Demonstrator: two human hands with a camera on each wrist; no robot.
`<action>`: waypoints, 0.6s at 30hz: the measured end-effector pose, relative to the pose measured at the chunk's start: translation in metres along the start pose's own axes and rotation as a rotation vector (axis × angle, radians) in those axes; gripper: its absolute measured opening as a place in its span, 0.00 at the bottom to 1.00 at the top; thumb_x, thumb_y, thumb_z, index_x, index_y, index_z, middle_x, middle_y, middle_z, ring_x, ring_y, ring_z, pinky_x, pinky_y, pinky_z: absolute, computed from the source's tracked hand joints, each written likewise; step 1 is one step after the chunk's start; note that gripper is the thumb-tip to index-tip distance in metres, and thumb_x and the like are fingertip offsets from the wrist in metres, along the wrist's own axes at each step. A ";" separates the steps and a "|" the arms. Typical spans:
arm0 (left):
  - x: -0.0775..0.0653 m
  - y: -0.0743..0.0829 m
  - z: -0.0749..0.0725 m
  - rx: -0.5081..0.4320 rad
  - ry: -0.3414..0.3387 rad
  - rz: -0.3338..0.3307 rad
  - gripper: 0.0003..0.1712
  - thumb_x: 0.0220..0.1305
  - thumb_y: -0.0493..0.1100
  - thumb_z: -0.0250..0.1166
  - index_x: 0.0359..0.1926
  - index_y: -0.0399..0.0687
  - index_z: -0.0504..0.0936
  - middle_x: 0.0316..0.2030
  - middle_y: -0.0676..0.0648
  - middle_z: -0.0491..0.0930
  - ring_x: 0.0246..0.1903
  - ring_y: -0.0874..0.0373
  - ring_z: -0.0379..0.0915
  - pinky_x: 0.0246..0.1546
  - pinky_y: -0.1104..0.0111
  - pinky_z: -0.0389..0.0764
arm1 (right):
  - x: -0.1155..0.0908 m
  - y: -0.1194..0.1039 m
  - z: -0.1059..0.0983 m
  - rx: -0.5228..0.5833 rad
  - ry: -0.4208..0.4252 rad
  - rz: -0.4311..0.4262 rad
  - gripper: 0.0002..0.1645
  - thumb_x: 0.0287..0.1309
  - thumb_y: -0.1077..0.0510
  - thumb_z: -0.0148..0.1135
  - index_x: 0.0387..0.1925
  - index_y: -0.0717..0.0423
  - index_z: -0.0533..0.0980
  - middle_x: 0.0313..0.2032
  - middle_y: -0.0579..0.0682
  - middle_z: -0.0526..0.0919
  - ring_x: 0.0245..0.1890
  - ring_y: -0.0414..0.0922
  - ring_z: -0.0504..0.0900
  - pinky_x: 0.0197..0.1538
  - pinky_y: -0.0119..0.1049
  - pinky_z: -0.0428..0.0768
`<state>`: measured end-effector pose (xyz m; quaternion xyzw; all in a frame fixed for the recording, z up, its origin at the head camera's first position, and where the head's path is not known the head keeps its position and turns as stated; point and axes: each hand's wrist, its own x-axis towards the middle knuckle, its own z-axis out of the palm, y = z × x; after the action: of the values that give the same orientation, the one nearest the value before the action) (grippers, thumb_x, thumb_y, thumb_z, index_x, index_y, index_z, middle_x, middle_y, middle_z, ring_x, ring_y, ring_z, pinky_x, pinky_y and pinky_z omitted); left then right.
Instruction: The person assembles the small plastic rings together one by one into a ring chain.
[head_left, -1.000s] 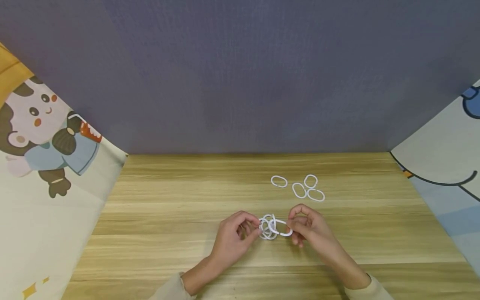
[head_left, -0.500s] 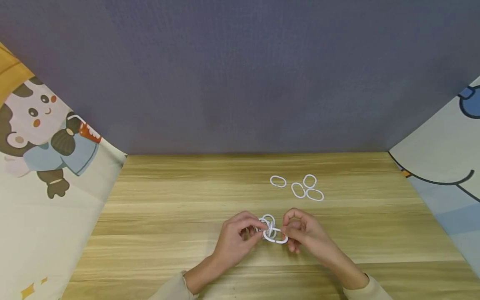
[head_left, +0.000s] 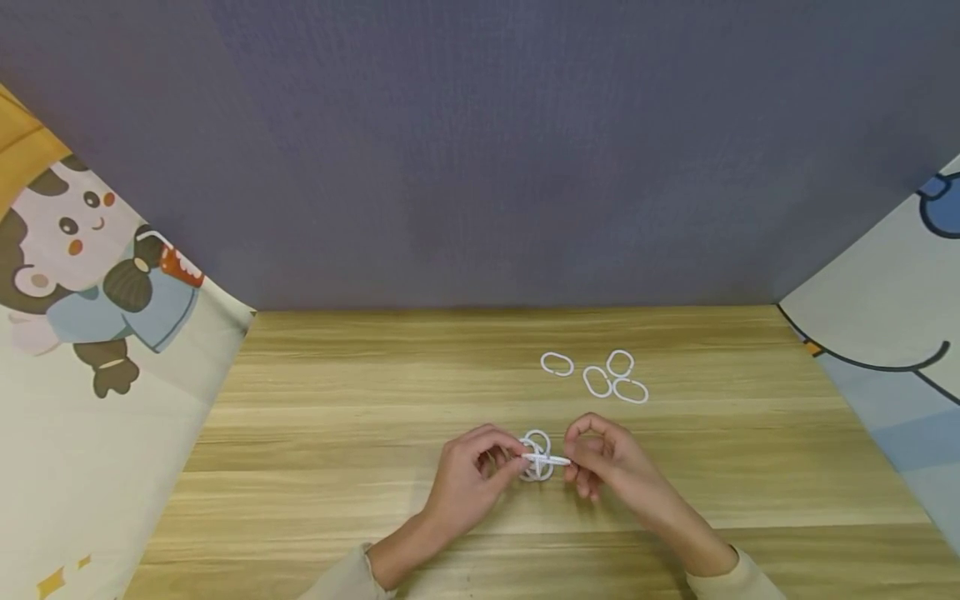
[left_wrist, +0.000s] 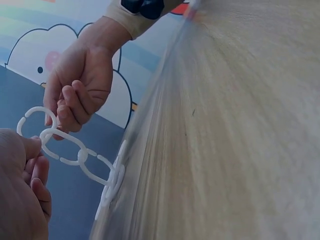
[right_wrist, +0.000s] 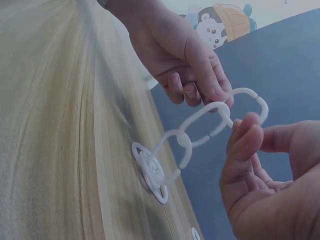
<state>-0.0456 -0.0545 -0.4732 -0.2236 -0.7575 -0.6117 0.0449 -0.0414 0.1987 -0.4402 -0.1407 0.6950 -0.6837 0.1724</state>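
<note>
My left hand pinches a white oval plastic link between thumb and index finger near the upper end of a short chain. At its top hangs another link, which my right hand pinches at the far end with thumb and index finger. From the head, this top link is edge-on and lies level between both hands. Below the fingers the chain runs down, link through link, to a small heap of links on the table. Small gaps show in several links.
Several loose white links lie farther back on the wooden table: a single oval and, to its right, a close group with one link in front. A dark blue-grey panel rises behind the table, with cartoon-printed walls on both sides.
The top link has turned from showing its full oval to edge-on. My right hand has shifted slightly left, toward my left hand. The loose links have stayed put.
</note>
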 end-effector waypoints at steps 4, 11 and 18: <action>0.000 -0.001 -0.001 -0.027 0.017 -0.049 0.08 0.64 0.34 0.81 0.41 0.48 0.92 0.36 0.52 0.90 0.30 0.69 0.75 0.27 0.76 0.76 | 0.002 0.000 -0.004 -0.034 0.056 0.029 0.09 0.82 0.64 0.57 0.52 0.70 0.71 0.31 0.51 0.87 0.24 0.37 0.81 0.26 0.29 0.81; 0.000 -0.001 -0.002 -0.051 0.029 -0.105 0.08 0.63 0.33 0.81 0.40 0.46 0.92 0.35 0.52 0.90 0.28 0.68 0.74 0.26 0.78 0.73 | 0.008 -0.001 -0.013 -0.087 0.162 0.030 0.14 0.81 0.65 0.57 0.54 0.76 0.70 0.32 0.51 0.85 0.24 0.38 0.80 0.26 0.30 0.80; 0.000 -0.002 -0.003 -0.051 0.029 -0.118 0.07 0.64 0.34 0.81 0.40 0.46 0.92 0.33 0.51 0.89 0.27 0.69 0.72 0.26 0.77 0.73 | 0.024 0.000 -0.027 -0.144 0.269 0.026 0.15 0.82 0.66 0.58 0.54 0.81 0.74 0.31 0.55 0.85 0.22 0.38 0.79 0.22 0.28 0.75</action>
<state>-0.0470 -0.0573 -0.4746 -0.1707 -0.7528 -0.6356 0.0137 -0.0742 0.2124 -0.4408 -0.0511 0.7607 -0.6426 0.0760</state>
